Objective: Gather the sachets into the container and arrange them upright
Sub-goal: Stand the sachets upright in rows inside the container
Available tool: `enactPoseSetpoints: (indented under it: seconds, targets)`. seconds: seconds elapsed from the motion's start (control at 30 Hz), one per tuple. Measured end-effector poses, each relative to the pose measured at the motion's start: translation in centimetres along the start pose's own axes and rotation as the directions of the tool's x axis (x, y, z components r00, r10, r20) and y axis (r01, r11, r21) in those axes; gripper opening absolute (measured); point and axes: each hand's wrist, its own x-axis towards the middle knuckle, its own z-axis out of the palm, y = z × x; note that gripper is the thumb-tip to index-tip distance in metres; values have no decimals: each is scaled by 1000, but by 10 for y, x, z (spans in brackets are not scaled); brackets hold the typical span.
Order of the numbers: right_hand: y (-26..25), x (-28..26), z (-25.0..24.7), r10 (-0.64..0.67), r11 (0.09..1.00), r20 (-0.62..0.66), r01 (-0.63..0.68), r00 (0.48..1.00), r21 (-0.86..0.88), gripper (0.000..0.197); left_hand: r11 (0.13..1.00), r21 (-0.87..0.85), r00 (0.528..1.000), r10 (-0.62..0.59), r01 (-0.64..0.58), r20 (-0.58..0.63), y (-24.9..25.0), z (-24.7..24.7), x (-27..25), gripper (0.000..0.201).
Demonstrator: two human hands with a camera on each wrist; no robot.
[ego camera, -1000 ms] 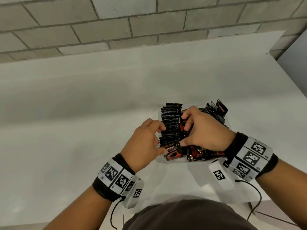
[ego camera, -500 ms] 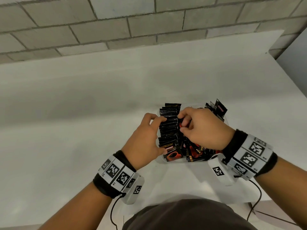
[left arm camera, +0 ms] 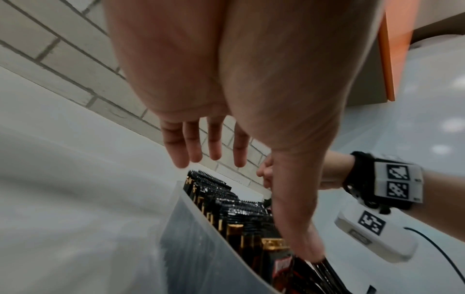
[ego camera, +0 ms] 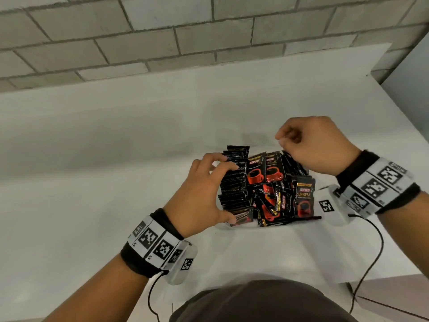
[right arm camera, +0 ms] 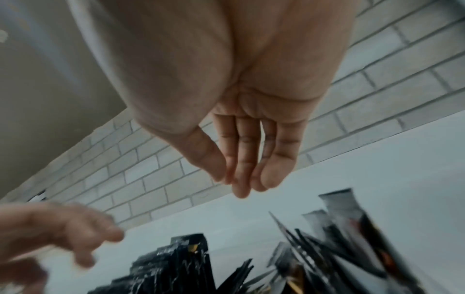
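Note:
A clear container [left arm camera: 191,238] holds black coffee sachets. An upright row of sachets [ego camera: 233,182] fills its left side. Loose sachets [ego camera: 269,175] with red cups lie tilted and jumbled in the right side. My left hand [ego camera: 226,191] spans the upright row, with its fingers [left arm camera: 214,143] spread over the tops and its thumb [left arm camera: 307,248] touching the nearest sachet. Above the container's far right corner hovers my right hand [ego camera: 282,139], loosely curled and holding nothing, as the right wrist view [right arm camera: 241,179] confirms.
The container stands on a white table [ego camera: 116,182] against a grey block wall [ego camera: 162,43]. The table's right edge [ego camera: 394,101] is close to the right hand. A cable [ego camera: 376,252] trails from the right wrist camera.
My right hand has lifted out of the container and moved to the far right, uncovering the loose sachets. My left hand has stayed on the upright row.

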Motion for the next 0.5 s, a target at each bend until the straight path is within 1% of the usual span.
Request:
enactPoseSetpoints:
  seconds: [0.03, 0.07, 0.13, 0.17, 0.2, 0.27, 0.37, 0.43, 0.5]
  targets:
    - [-4, 4, 2, -18, 999, 30, 19, 999, -42, 11, 999, 38, 1000, 18, -19, 16, 3, 1, 3, 115]
    - [-8, 7, 6, -26, 994, 82, 35, 996, -108, 16, 996, 78, 999, 31, -34, 34, 5, 3, 6, 123]
    - [-18, 12, 16, 5, 958, 211, 56, 977, -281, 39, 988, 150, 997, 25, -36, 76, 11, 7, 13, 137]
    - [-24, 13, 21, 40, 931, 254, 57, 966, -360, 49, 984, 177, 995, 12, -30, 98, 12, 9, 17, 143]
    - [-28, 14, 26, 71, 904, 277, 56, 958, -424, 55, 980, 198, 993, 1, -25, 116, 13, 9, 21, 147]
    - [-36, 14, 34, 115, 851, 314, 70, 942, -521, 59, 973, 228, 988, 1, -36, 152, 12, 8, 29, 153]
    - [-42, 15, 40, 156, 778, 363, 112, 919, -619, 61, 961, 267, 981, 19, -72, 195, 10, 7, 40, 154]
    - [-42, 15, 43, 159, 756, 393, 145, 906, -639, 58, 955, 290, 978, 4, -66, 210, 7, 8, 46, 153]
    - [-37, 14, 46, 147, 761, 421, 169, 895, -626, 59, 956, 291, 977, -27, -36, 210, 4, 9, 50, 150]
